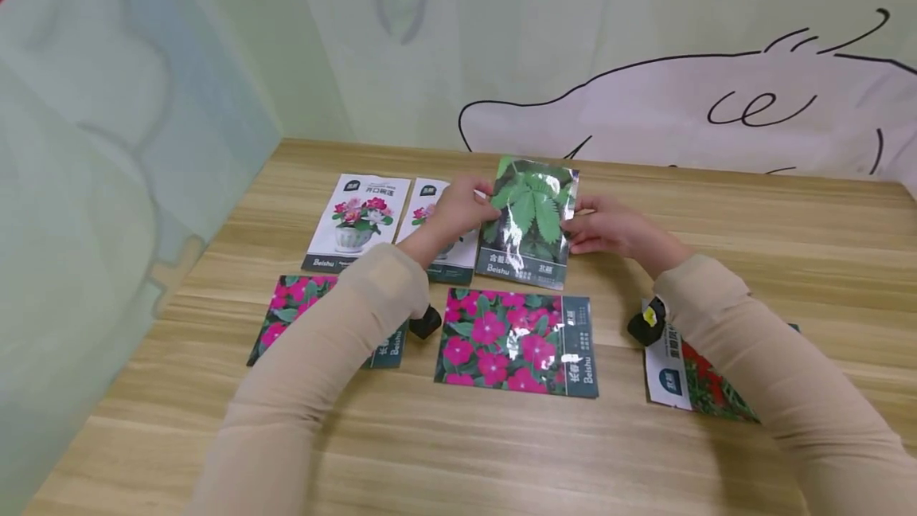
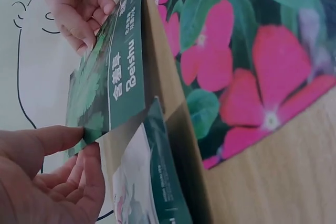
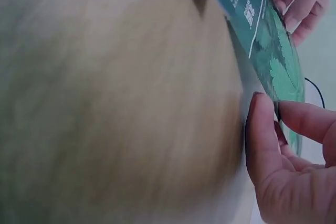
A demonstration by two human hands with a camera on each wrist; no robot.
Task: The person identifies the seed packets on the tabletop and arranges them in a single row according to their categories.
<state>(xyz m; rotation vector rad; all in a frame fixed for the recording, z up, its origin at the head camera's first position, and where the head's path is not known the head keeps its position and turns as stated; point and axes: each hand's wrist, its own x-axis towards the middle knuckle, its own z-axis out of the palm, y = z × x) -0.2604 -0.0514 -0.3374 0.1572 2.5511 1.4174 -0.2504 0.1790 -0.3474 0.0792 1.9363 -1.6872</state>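
Note:
A glossy seed packet with green leaves (image 1: 533, 209) is held between my two hands at the back middle of the table. My left hand (image 1: 461, 209) pinches its left edge, thumb in front and fingers behind, as the left wrist view shows. On the opposite edge my right hand (image 1: 609, 227) pinches it the same way. The packet stands tilted, its dark lower band close over the wood. Just left of it lies a white packet with potted flowers (image 1: 458, 261), partly covered by my left hand. Below it lies a pink-flower packet (image 1: 501, 341), turned sideways.
Another white potted-flower packet (image 1: 358, 217) lies at the back left. A second pink-flower packet (image 1: 286, 301) is partly under my left sleeve, and a red-flower packet (image 1: 705, 381) under my right forearm. A wall with drawings (image 1: 573, 46) borders the wooden table (image 1: 788, 261).

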